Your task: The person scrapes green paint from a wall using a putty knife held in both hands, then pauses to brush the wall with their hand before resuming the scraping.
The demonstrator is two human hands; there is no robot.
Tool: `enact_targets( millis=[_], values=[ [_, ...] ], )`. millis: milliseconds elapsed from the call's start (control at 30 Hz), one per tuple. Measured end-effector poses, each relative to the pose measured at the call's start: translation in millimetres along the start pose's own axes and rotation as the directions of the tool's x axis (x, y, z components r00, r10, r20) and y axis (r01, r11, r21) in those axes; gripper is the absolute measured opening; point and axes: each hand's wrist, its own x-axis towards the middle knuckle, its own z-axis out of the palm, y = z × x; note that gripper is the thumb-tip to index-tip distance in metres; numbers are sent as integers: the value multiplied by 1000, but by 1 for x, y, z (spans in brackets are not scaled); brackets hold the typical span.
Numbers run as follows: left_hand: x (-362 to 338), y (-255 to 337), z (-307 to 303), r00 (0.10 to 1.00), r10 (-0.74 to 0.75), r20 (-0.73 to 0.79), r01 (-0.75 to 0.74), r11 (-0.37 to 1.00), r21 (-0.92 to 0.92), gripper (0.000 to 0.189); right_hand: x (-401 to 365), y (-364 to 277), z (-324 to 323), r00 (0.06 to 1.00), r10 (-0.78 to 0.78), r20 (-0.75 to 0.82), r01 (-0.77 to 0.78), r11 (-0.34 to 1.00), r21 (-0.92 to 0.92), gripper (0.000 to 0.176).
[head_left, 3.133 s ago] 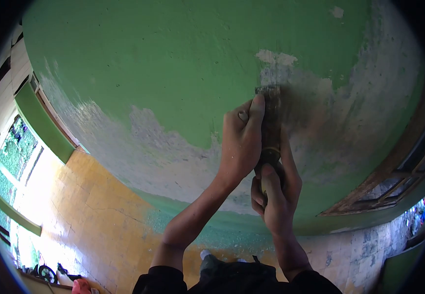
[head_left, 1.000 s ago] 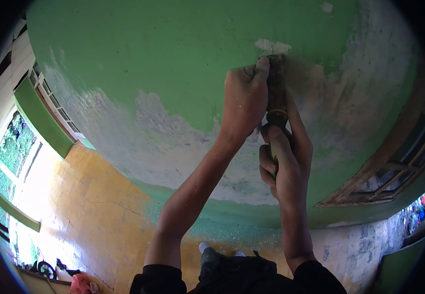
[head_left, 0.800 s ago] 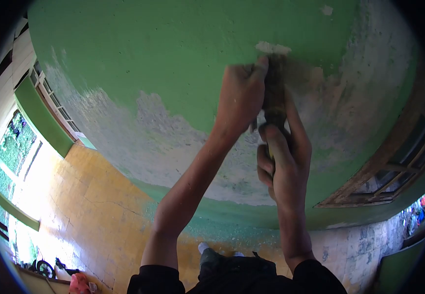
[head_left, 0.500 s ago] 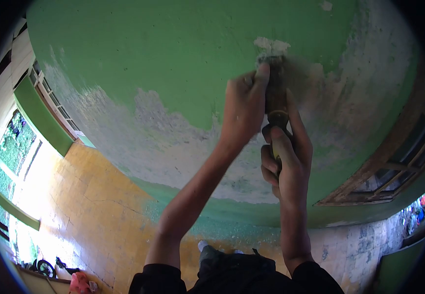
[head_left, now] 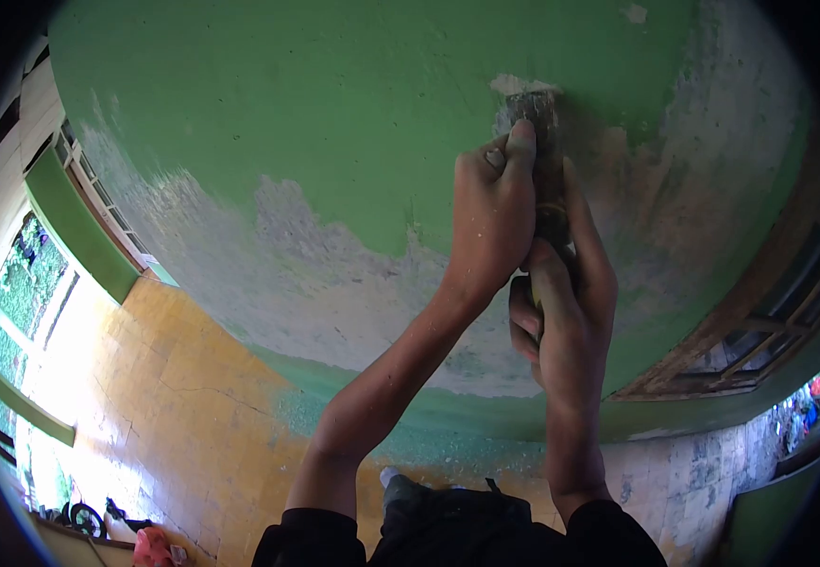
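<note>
A scraper (head_left: 544, 113) with a flat dark blade lies against the green wall (head_left: 334, 104), its blade edge at a pale bare patch (head_left: 514, 84). My right hand (head_left: 566, 293) is wrapped round its handle, with the index finger stretched along the side. My left hand (head_left: 497, 198) is closed at the blade, thumb pressed on its face near the edge. Below and beside the blade the paint is off in a broad grey-white area (head_left: 306, 236) with ragged edges.
A wooden-framed window (head_left: 750, 340) is at the right. Yellow floor tiles (head_left: 193, 378) with scattered paint flakes run below the wall. A red plastic bag (head_left: 153, 546) and a wheel (head_left: 87, 519) are at the lower left, and an opening shows greenery.
Both hands and the scraper have shifted slightly to the right. The blade, blurred before, now shows more clearly below the pale patch.
</note>
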Motion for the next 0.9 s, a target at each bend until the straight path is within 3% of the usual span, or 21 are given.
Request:
enact_targets(
  millis=[67, 167, 267, 367, 567, 900],
  values=[
    [-2, -9, 0, 1000, -1, 0, 1, 998, -59, 48, -4, 7, 0, 1000, -26, 1, 26, 1000, -3, 64],
    [0, -14, 1, 1000, 28, -7, -28, 999, 44, 48, -2, 1, -4, 1000, 21, -4, -21, 999, -39, 64],
    [5, 3, 3, 1000, 4, 2, -4, 1000, -26, 49, 6, -8, -3, 998, 35, 45, -37, 999, 40, 64],
    [-2, -11, 1, 999, 27, -18, -26, 999, 42, 49, -3, 0, -3, 1000, 26, -4, -27, 999, -22, 64],
    [4, 0, 5, 997, 64, -36, -63, 998, 24, 50, 8, 4, -7, 1000, -10, 29, 9, 1000, 29, 64],
    [1, -10, 1, 1000, 19, -12, -18, 997, 81, 50, 0, 3, -5, 999, 41, -3, -41, 999, 9, 65]
  ],
)
